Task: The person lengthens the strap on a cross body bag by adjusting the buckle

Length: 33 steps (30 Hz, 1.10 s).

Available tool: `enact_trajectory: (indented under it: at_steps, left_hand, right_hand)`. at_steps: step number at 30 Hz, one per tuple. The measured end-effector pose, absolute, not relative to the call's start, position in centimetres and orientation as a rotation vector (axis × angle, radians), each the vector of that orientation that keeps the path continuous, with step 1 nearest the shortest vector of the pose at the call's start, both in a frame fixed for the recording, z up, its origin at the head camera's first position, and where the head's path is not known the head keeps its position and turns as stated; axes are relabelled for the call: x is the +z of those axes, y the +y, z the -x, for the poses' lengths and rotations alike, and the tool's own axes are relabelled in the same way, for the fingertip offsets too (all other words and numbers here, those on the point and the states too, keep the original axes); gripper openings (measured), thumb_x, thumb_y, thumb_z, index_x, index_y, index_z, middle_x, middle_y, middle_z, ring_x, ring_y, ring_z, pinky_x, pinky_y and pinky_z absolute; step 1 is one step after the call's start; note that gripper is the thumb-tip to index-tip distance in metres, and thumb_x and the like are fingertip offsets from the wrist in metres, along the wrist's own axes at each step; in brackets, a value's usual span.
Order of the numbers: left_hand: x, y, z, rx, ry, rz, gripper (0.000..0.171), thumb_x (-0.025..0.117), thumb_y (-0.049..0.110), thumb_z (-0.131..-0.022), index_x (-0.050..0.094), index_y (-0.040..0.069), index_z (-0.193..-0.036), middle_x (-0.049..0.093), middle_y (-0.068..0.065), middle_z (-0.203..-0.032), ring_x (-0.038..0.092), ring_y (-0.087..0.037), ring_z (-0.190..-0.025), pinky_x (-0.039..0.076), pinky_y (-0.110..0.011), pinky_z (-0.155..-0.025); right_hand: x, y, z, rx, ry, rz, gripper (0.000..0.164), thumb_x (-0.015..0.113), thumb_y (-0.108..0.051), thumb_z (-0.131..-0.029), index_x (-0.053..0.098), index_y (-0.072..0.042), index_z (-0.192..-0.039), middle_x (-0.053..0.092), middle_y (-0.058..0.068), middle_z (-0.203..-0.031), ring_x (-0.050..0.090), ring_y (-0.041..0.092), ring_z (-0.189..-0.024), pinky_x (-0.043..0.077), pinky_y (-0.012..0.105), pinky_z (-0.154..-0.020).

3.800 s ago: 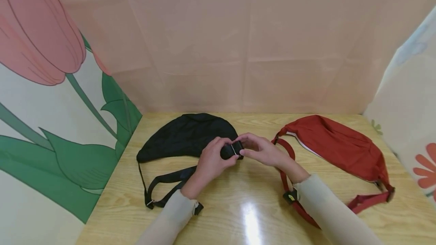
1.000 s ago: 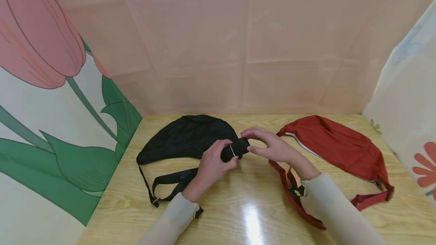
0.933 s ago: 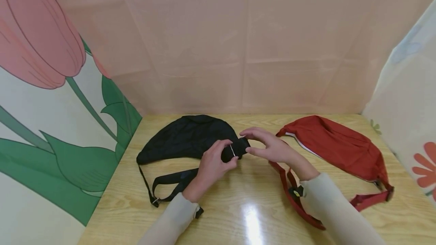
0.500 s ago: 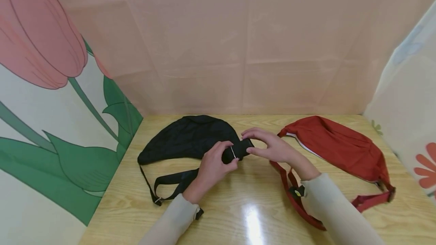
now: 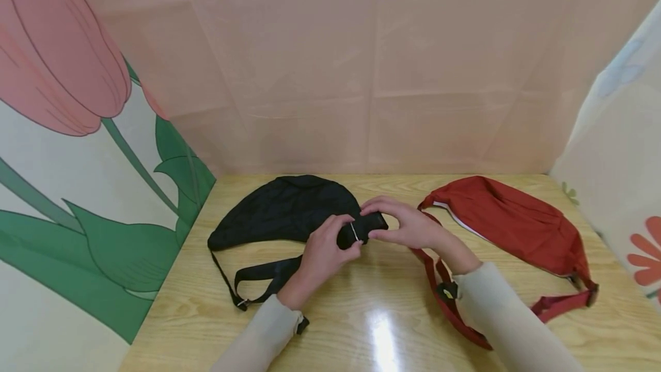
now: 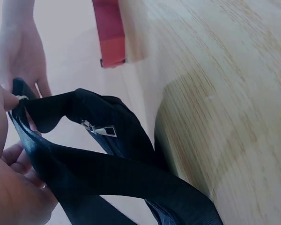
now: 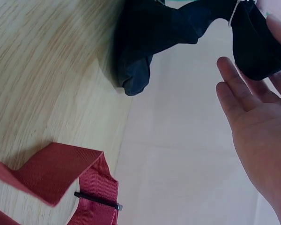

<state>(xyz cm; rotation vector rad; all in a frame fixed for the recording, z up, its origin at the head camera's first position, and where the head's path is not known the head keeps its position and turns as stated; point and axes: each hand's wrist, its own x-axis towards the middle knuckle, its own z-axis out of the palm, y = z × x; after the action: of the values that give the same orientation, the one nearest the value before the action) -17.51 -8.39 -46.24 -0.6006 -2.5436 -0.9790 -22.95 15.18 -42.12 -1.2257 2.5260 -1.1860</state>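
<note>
A black waist bag (image 5: 286,211) lies at the left of the table, its strap lifted between both hands. My left hand (image 5: 324,251) pinches the strap at a thin metal slider (image 5: 354,232). To the right of the slider the strap forms a short black loop (image 5: 374,224). My right hand (image 5: 413,228) holds this loop between thumb and fingers; in the right wrist view the fingers lie behind the loop (image 7: 256,49), with the thumb at its edge. A silver zipper pull (image 6: 104,131) shows on the bag in the left wrist view.
A red waist bag (image 5: 511,223) lies at the right, its red strap (image 5: 465,326) and black buckle (image 5: 447,291) beside my right forearm. A black buckle end (image 5: 302,325) sits by the left sleeve. A pink backdrop (image 5: 310,73) stands behind the wooden table (image 5: 341,326).
Since the earliest frame the black loop past the slider has grown longer to the right. In the last half second my right hand's fingers have slid slightly left along it. My left hand barely moves.
</note>
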Motion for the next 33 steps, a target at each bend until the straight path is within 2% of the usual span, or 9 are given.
enact_trajectory:
  at_steps: [8, 13, 19, 27, 33]
  left_hand:
    - [-46.16, -8.37, 17.45, -0.967, -2.524, 0.6, 0.046, 0.079, 0.028, -0.082, 0.064, 0.015, -0.123, 0.065, -0.002, -0.109, 0.063, -0.015, -0.087, 0.054, -0.031, -0.076]
    - [-46.17, -8.37, 17.4, -0.978, -2.528, 0.603, 0.047, 0.079, 0.027, -0.082, 0.064, 0.013, -0.124, 0.065, -0.003, -0.112, 0.065, -0.016, -0.092, 0.056, -0.034, -0.08]
    - [-46.24, -8.33, 17.32, -0.972, -2.543, 0.599, 0.047, 0.079, 0.028, -0.083, 0.064, 0.013, -0.125, 0.065, -0.003, -0.113, 0.066, -0.017, -0.096, 0.056, -0.036, -0.083]
    - [-46.24, -8.35, 17.32, -0.962, -2.516, 0.609, 0.046, 0.079, 0.028, -0.081, 0.065, 0.014, -0.124, 0.066, -0.002, -0.112, 0.067, -0.017, -0.096, 0.056, -0.035, -0.082]
    - [-46.17, -8.42, 17.26, -0.982, -2.529, 0.609, 0.047, 0.079, 0.027, -0.082, 0.064, 0.013, -0.125, 0.065, -0.003, -0.113, 0.067, -0.017, -0.098, 0.056, -0.036, -0.084]
  right_hand:
    - [-42.11, 15.86, 23.16, -1.199, 2.566, 1.228, 0.037, 0.075, -0.024, -0.093, 0.065, -0.022, -0.129, 0.058, 0.003, -0.138, 0.052, 0.026, -0.13, 0.042, 0.056, -0.105]
    - [-42.22, 15.31, 23.17, -1.184, 2.526, 1.271, 0.044, 0.077, -0.027, -0.092, 0.063, -0.021, -0.134, 0.057, 0.003, -0.14, 0.052, 0.024, -0.128, 0.045, 0.053, -0.104]
    - [-42.09, 15.09, 22.93, -1.144, 2.529, 1.256, 0.041, 0.076, -0.028, -0.093, 0.065, -0.014, -0.13, 0.056, 0.005, -0.14, 0.053, 0.026, -0.129, 0.045, 0.053, -0.104]
    - [-41.85, 15.8, 22.95, -1.15, 2.565, 1.226, 0.039, 0.075, -0.027, -0.093, 0.064, -0.023, -0.131, 0.058, 0.003, -0.14, 0.053, 0.026, -0.13, 0.042, 0.055, -0.106]
    - [-41.99, 15.4, 23.05, -1.155, 2.514, 1.242, 0.045, 0.076, -0.03, -0.092, 0.062, -0.022, -0.134, 0.057, 0.0, -0.139, 0.053, 0.023, -0.128, 0.044, 0.053, -0.105]
